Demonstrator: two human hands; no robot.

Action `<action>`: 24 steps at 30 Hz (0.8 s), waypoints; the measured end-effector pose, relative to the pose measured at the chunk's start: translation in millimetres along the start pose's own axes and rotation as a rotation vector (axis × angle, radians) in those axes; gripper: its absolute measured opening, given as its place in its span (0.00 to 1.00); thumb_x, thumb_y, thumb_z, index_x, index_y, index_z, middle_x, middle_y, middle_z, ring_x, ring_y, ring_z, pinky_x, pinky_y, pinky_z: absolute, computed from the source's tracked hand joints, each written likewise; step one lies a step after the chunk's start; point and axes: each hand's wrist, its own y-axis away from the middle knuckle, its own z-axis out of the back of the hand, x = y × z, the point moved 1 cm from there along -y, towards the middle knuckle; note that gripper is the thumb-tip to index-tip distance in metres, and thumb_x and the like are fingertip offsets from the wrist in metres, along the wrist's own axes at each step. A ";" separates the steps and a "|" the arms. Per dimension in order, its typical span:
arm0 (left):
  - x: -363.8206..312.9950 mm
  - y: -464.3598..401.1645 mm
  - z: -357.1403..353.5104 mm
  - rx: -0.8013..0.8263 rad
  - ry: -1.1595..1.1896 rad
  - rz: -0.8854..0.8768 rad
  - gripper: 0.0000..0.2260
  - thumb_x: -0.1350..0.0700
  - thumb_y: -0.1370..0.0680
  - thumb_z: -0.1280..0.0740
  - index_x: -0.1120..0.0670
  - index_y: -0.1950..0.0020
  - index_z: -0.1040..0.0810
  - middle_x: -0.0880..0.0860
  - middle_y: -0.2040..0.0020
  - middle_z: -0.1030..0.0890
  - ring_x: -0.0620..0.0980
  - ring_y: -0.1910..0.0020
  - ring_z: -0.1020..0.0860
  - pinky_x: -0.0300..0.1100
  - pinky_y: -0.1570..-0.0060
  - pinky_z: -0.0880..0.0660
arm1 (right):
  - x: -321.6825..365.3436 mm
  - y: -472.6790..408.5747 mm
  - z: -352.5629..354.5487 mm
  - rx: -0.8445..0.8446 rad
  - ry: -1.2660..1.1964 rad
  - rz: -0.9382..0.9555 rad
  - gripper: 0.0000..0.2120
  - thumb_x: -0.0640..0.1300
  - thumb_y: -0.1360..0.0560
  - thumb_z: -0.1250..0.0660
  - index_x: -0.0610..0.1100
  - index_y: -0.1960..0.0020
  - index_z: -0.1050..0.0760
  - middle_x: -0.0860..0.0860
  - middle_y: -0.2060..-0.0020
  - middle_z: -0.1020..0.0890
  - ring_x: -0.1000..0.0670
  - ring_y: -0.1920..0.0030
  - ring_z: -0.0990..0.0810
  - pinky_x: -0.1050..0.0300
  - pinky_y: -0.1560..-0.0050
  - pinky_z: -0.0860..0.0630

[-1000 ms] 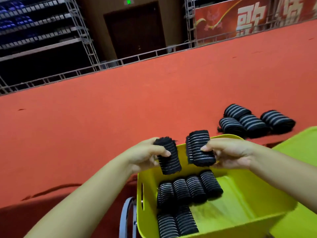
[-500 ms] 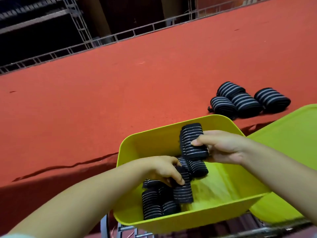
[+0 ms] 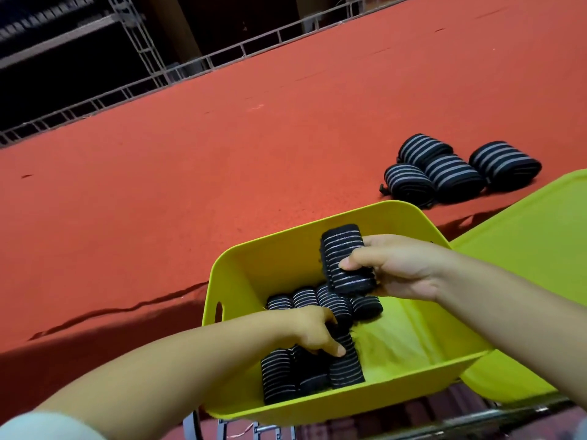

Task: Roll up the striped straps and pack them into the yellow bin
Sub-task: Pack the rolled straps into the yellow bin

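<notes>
The yellow bin (image 3: pixel 260 268) sits at the near edge of the red surface, with several rolled black-and-white striped straps lined up inside. My left hand (image 3: pixel 314 331) reaches down into the bin and its fingers press a rolled strap (image 3: pixel 346 365) into the front row. My right hand (image 3: pixel 397 268) hovers over the bin's far right side, closed around another rolled strap (image 3: pixel 344 258) held above the back row (image 3: pixel 320 300). Several more rolled straps (image 3: pixel 457 173) lie together on the red surface beyond the bin.
A yellow lid (image 3: pixel 533 249) lies flat to the right of the bin. The red carpeted surface (image 3: pixel 190 185) stretches away to a metal truss rail (image 3: pixel 197 65). A metal frame (image 3: pixel 241 430) shows under the bin.
My left hand has gone from above the bin's rim down into it, setting its strap in the front row. My right hand has stayed over the bin with its strap. The view tilted down.
</notes>
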 end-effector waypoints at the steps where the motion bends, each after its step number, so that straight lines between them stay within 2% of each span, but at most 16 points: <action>1: -1.4 0.1 -0.3 -0.016 -0.151 -0.017 0.30 0.49 0.24 0.29 0.56 0.26 0.36 0.56 0.31 0.29 0.56 0.35 0.27 0.45 0.40 0.26 | -1.1 0.0 0.5 -0.003 0.006 -0.002 0.07 0.32 0.25 0.38 0.41 0.49 0.27 0.45 0.58 0.20 0.48 0.59 0.19 0.56 0.59 0.22; 2: -2.6 0.1 -0.7 -0.038 -0.299 -0.044 0.30 0.47 0.24 0.31 0.56 0.26 0.36 0.57 0.31 0.29 0.57 0.34 0.28 0.46 0.38 0.28 | -1.8 0.3 1.1 -0.008 0.012 -0.004 0.07 0.32 0.25 0.38 0.41 0.49 0.27 0.45 0.58 0.20 0.48 0.59 0.19 0.57 0.60 0.22; 4: -4.1 0.1 -2.6 -0.104 -0.533 -0.122 0.27 0.44 0.23 0.33 0.58 0.30 0.32 0.59 0.35 0.26 0.59 0.37 0.27 0.48 0.41 0.27 | -3.2 0.1 2.1 -0.019 0.017 -0.003 0.07 0.32 0.25 0.38 0.42 0.50 0.27 0.45 0.59 0.20 0.49 0.60 0.19 0.58 0.62 0.22; 7: -3.7 0.7 -7.1 -0.230 -0.750 -0.240 0.23 0.46 0.23 0.33 0.58 0.34 0.30 0.60 0.39 0.26 0.61 0.39 0.27 0.52 0.44 0.26 | -5.1 -1.7 3.5 -0.046 0.031 0.006 0.06 0.32 0.25 0.37 0.42 0.52 0.27 0.46 0.60 0.20 0.49 0.60 0.19 0.57 0.61 0.22; 9: -4.3 4.1 -9.5 -0.246 -0.844 -0.267 0.22 0.49 0.23 0.33 0.59 0.34 0.31 0.61 0.39 0.28 0.62 0.39 0.29 0.54 0.45 0.28 | -8.2 -2.5 4.3 -0.074 0.080 0.004 0.07 0.33 0.26 0.36 0.43 0.52 0.27 0.46 0.60 0.20 0.49 0.60 0.19 0.58 0.61 0.23; 12: -8.0 7.2 -5.8 -0.200 -0.801 -0.274 0.21 0.50 0.23 0.33 0.58 0.33 0.31 0.60 0.38 0.28 0.62 0.39 0.28 0.53 0.44 0.27 | -14.8 -2.2 5.4 -0.136 0.211 -0.036 0.08 0.33 0.26 0.35 0.42 0.49 0.28 0.45 0.57 0.20 0.49 0.59 0.20 0.60 0.64 0.25; 14: -10.5 6.8 5.4 -0.220 -0.595 -0.246 0.19 0.53 0.23 0.33 0.56 0.34 0.29 0.58 0.39 0.25 0.58 0.41 0.25 0.48 0.46 0.26 | -19.8 -2.7 7.0 -0.171 0.275 -0.091 0.09 0.33 0.27 0.35 0.41 0.48 0.28 0.43 0.55 0.20 0.47 0.58 0.20 0.58 0.62 0.24; 16: -10.3 7.8 22.5 -0.225 -0.033 -0.142 0.17 0.59 0.23 0.35 0.55 0.34 0.30 0.57 0.41 0.22 0.53 0.48 0.22 0.47 0.48 0.24 | -26.0 -3.8 8.6 -0.190 0.304 -0.178 0.08 0.33 0.27 0.35 0.39 0.48 0.27 0.40 0.54 0.20 0.44 0.57 0.20 0.53 0.57 0.23; 18: -12.0 12.0 32.4 -0.084 0.613 -0.109 0.17 0.66 0.22 0.38 0.57 0.33 0.32 0.58 0.44 0.21 0.51 0.51 0.21 0.47 0.47 0.22 | -32.2 -5.2 10.1 -0.214 0.301 -0.267 0.10 0.33 0.27 0.34 0.37 0.46 0.26 0.40 0.52 0.19 0.43 0.54 0.19 0.52 0.55 0.22; 19: -14.2 15.1 34.3 -0.015 0.794 -0.116 0.16 0.68 0.22 0.40 0.57 0.35 0.31 0.59 0.47 0.22 0.51 0.53 0.21 0.48 0.47 0.22 | -34.9 -6.1 9.5 -0.219 0.284 -0.309 0.11 0.33 0.27 0.34 0.37 0.44 0.26 0.40 0.51 0.19 0.44 0.53 0.19 0.52 0.54 0.22; 20: -16.2 18.0 34.8 0.031 0.849 -0.132 0.14 0.70 0.22 0.41 0.57 0.39 0.29 0.59 0.49 0.22 0.51 0.55 0.21 0.48 0.46 0.23 | -37.5 -7.5 8.6 -0.210 0.268 -0.345 0.12 0.33 0.27 0.33 0.37 0.44 0.26 0.40 0.50 0.19 0.44 0.52 0.20 0.52 0.54 0.22; 22: -22.7 23.5 30.9 0.038 0.787 -0.141 0.14 0.72 0.23 0.44 0.57 0.45 0.26 0.59 0.51 0.24 0.52 0.57 0.22 0.47 0.49 0.22 | -41.5 -10.0 5.9 -0.206 0.253 -0.409 0.10 0.33 0.26 0.33 0.37 0.46 0.26 0.41 0.52 0.19 0.43 0.51 0.20 0.51 0.54 0.23; 24: -26.8 22.6 28.0 -0.001 0.727 -0.117 0.16 0.73 0.23 0.44 0.59 0.41 0.26 0.61 0.47 0.25 0.53 0.56 0.23 0.44 0.55 0.20 | -46.8 -13.0 4.4 -0.225 0.251 -0.463 0.09 0.33 0.26 0.34 0.37 0.46 0.27 0.40 0.51 0.19 0.42 0.49 0.21 0.49 0.49 0.23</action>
